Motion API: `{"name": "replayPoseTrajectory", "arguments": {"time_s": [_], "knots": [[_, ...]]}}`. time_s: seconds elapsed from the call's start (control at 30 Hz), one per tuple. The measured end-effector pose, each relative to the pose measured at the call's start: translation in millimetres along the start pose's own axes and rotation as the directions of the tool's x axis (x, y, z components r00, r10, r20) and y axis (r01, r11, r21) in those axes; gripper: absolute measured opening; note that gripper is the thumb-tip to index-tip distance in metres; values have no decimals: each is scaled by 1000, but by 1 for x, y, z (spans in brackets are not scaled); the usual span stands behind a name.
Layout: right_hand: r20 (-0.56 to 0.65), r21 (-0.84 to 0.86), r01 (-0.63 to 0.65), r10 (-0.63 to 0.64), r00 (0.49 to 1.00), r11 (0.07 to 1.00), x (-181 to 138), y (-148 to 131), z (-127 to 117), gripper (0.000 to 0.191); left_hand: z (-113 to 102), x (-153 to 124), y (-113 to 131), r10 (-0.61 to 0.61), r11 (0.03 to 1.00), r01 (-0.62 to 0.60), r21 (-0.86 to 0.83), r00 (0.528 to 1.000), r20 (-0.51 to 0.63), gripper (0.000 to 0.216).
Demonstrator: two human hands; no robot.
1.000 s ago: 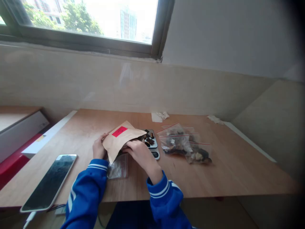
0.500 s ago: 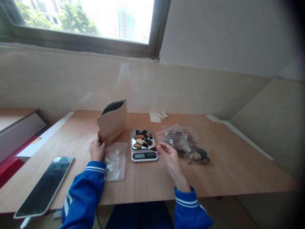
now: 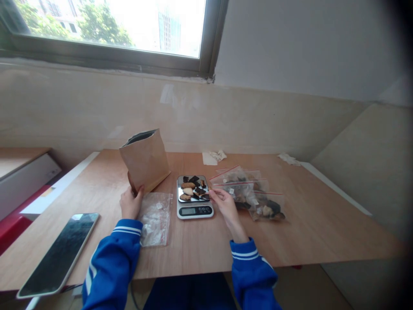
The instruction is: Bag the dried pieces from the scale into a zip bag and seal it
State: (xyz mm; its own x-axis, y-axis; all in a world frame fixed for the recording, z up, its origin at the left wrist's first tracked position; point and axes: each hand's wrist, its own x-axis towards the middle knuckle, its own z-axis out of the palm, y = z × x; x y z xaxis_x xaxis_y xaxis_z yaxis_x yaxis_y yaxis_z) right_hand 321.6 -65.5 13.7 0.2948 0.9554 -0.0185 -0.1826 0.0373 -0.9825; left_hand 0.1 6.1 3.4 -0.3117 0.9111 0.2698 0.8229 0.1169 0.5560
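Note:
My left hand [image 3: 130, 202] grips the lower edge of a brown kraft paper pouch [image 3: 146, 159], whose mouth gapes at the top. Below the pouch lies a clear zip bag [image 3: 156, 221]. A small white digital scale [image 3: 195, 212] stands in the middle, its mirror-like plate bearing several dried slices [image 3: 188, 185], some tan, some nearly black. At the plate's right edge, my right hand [image 3: 224, 204] is closed in a pinch. A dried piece seems to lie at its fingertips, but its kind is too small to make out.
Several zip bags [image 3: 269, 207] with dark and pale pieces overlap right of the scale. On the left lies a phone [image 3: 60, 254] with a cable. Crumpled tissue [image 3: 218, 156] sits against the wall, below the window [image 3: 112, 26].
The paper pouch has swung to the left and stands more upright in my left hand. My right hand has shifted slightly left and up, closer over the scale's plate.

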Motion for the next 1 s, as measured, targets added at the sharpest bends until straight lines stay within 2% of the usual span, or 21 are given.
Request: {"name": "replayPoseTrajectory", "arguments": {"time_s": [0.17, 0.3, 0.37, 0.5, 0.63, 0.83, 1.0], "knots": [[-41, -33, 28, -29, 999, 999, 1, 4, -3, 48, 0, -1, 0, 4, 1000, -4, 9, 1000, -5, 52], [-76, -145, 35, -47, 996, 989, 4, 6, -10, 49, 0, -2, 1, -4, 1000, 4, 17, 1000, 1, 53], [-38, -229, 69, -80, 996, 971, 6, 6, -12, 49, 0, -2, 1, -3, 1000, 3, 19, 1000, 2, 52], [116, -373, 220, -190, 975, 901, 8, 3, -13, 49, 0, -2, 1, 6, 1000, -5, 24, 1000, -8, 49], [240, -457, 282, -189, 952, 844, 8, 3, -11, 50, 1, -1, 0, 10, 1000, -10, 22, 1000, -7, 49], [276, -567, 296, -162, 947, 769, 12, 11, -10, 41, 1, -1, -1, 12, 1000, -12, 17, 1000, 8, 52], [290, -570, 276, -125, 949, 774, 14, 13, -12, 37, 1, -1, -1, 10, 1000, -11, 19, 1000, 14, 53]]}}
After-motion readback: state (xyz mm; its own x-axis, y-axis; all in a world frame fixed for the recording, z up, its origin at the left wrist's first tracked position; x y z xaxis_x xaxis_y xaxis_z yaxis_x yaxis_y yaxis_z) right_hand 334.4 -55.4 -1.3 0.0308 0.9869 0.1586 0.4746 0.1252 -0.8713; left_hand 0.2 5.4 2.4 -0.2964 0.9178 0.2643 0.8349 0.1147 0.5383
